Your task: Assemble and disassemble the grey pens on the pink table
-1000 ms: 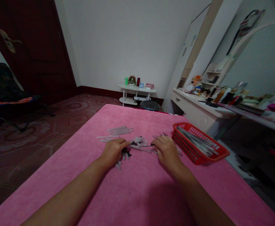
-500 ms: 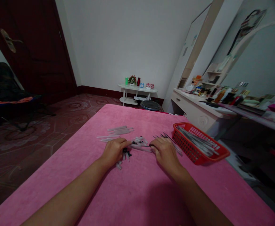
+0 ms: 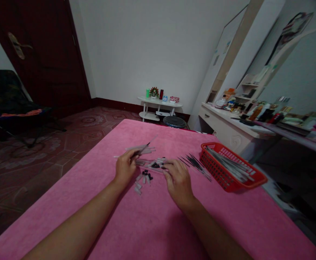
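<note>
My left hand is closed in a pinch on a thin dark-tipped pen refill that points up and to the right. My right hand lies curled on the pink tabletop, fingertips at a small heap of black and clear pen parts; what it holds, if anything, is hidden. Several clear pen tubes lie just beyond my left hand. Short clear caps are scattered between my wrists. A fan of thin dark refills lies to the right.
A red plastic basket with several grey pens stands at the table's right edge. Beyond it is a dressing table with bottles. A small white side table stands by the far wall, a dark door at left.
My left hand has lifted a thin refill from the pile and moved slightly left. My right hand has shifted left, away from the fan of dark refills, toward the small parts.
</note>
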Motion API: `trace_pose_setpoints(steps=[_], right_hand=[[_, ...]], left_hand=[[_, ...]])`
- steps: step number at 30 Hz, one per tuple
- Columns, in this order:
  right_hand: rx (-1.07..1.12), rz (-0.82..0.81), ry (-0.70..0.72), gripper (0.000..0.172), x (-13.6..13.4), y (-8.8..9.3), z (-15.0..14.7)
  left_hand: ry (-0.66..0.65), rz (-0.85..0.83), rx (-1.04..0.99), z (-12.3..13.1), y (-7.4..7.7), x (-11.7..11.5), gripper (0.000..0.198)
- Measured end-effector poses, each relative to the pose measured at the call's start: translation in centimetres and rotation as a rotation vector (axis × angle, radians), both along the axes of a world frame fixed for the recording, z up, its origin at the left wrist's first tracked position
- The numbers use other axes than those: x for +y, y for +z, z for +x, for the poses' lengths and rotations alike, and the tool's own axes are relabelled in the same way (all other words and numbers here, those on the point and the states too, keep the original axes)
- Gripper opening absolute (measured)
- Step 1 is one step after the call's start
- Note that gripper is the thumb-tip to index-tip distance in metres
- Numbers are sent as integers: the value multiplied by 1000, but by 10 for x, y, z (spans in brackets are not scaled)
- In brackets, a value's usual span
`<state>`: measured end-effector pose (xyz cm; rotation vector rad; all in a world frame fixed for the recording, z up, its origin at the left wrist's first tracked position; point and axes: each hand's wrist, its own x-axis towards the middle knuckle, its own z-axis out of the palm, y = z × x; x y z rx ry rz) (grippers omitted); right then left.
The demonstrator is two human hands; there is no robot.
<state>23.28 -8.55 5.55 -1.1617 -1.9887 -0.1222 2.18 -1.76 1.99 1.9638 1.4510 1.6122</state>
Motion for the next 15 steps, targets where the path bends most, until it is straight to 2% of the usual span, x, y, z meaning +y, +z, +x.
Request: trace_pose_setpoints(steps=[5, 8, 12, 15], right_hand=[[-189, -248, 52, 16, 8, -21, -22], [-209, -292, 39, 14, 11, -29, -27], [-198, -323, 15, 8, 11, -31, -24], [-150, -352, 13, 16, 9, -29, -15]], left_hand=[[-44, -10, -44, 2, -6, 3, 28], [-50, -1, -31, 4, -6, 3, 27], [-53, 12, 28, 4, -4, 0, 28], [-56, 18, 138, 3, -3, -3, 31]])
